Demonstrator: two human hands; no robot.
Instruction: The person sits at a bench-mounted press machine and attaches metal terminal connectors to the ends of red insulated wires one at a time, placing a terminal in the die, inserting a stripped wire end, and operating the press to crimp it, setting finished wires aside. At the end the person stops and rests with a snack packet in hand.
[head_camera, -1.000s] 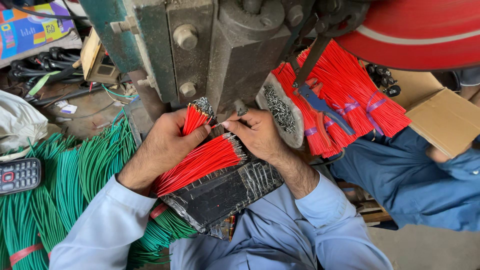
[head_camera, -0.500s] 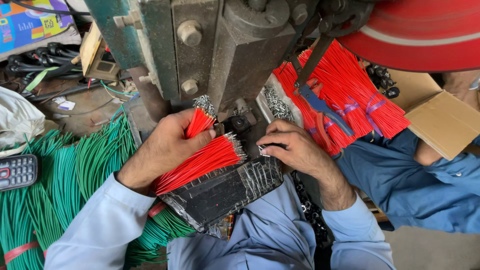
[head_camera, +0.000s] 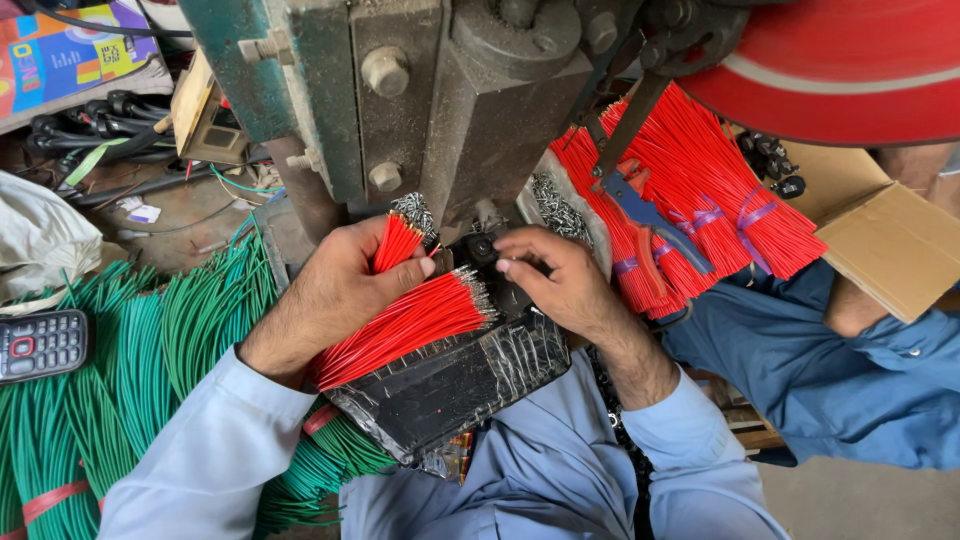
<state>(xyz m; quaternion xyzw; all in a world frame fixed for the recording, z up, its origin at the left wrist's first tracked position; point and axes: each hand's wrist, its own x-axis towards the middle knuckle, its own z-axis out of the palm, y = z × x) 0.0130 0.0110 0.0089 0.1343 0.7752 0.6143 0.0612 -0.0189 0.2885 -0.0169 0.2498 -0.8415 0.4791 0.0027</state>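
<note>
Left hand (head_camera: 335, 290) clamps small red wire bunch (head_camera: 397, 243), resting on bigger red bundle (head_camera: 400, 328) atop black tray (head_camera: 450, 385). Right hand (head_camera: 555, 280) narrow, fingertips at press die; held wire not discernible. Risk: fingers caught under press (head_camera: 480, 110); loose bundle sliding off tray edge onto green wires (head_camera: 120, 370).

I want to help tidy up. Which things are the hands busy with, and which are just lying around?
In use:
left hand gripping red wires
right hand at the press
black tray under the wires

Lying about:
green wires
phone
cardboard box
tied red bundles
</note>
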